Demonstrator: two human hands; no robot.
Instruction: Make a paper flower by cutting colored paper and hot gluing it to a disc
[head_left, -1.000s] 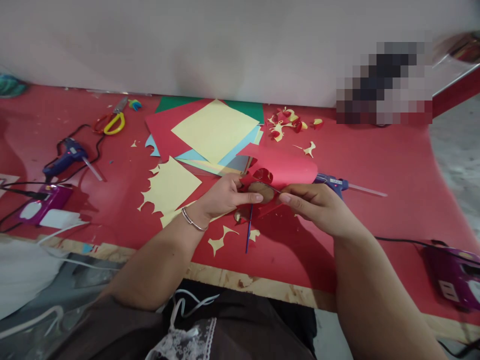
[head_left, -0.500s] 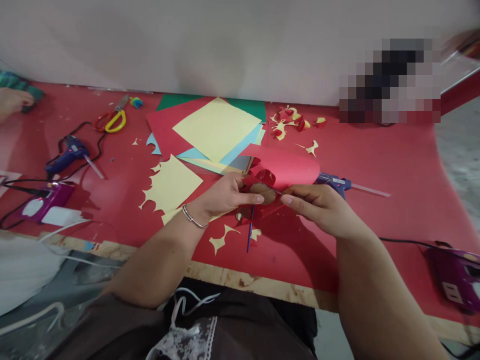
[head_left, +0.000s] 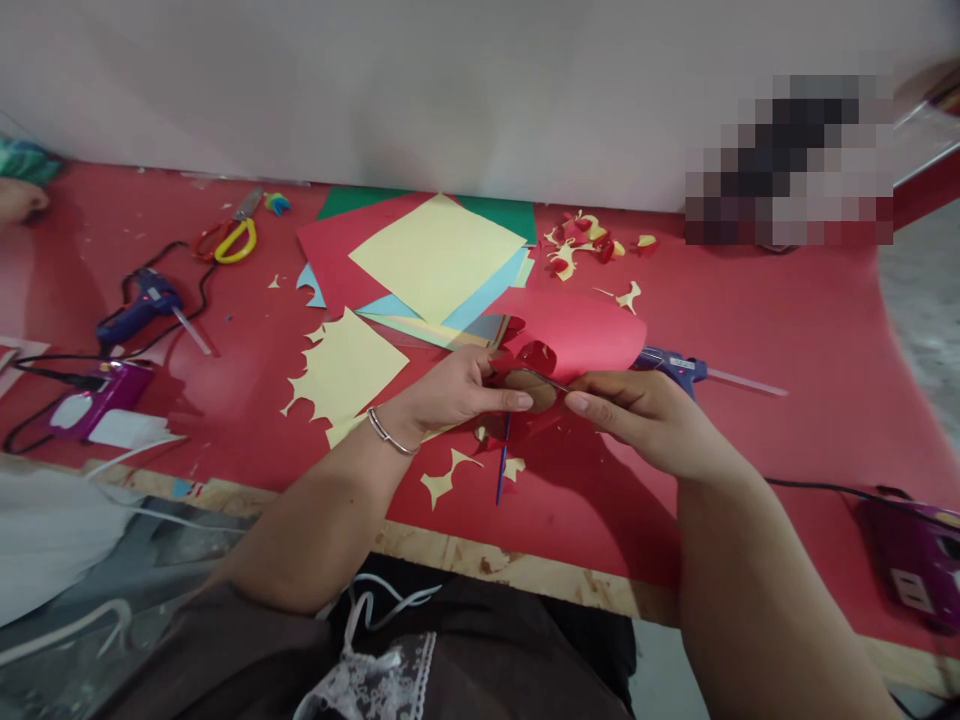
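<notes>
My left hand (head_left: pixel 465 388) is closed on a sheet of red paper (head_left: pixel 574 325) with rounded cut-outs along its near side. Its thumb presses a round brown disc (head_left: pixel 534 388) flat against the paper. My right hand (head_left: pixel 626 410) pinches a thin dark stick-like tool (head_left: pixel 556 383), whose far end meets the disc's upper edge; its exact kind is hard to make out. Below the hands a slim blue stick (head_left: pixel 502 475) lies near pale yellow scraps (head_left: pixel 444 482). A yellow sheet with a scalloped edge (head_left: pixel 345 365) lies left of my left hand.
Stacked coloured paper (head_left: pixel 439 255) lies behind the hands, with small red and yellow cuttings (head_left: pixel 574 245) beside it. Scissors (head_left: pixel 236 238) and a glue gun (head_left: pixel 142 310) are leftward; another glue gun (head_left: pixel 675 368) is rightward. Purple power strips (head_left: pixel 105 400) and cords flank both sides. Another person's hand (head_left: pixel 19 200) appears far left.
My hands keep nearly the same grip on the paper, disc and tool. The view shifts slightly. Another person's hand came into view at the far left, then drew back toward the edge.
</notes>
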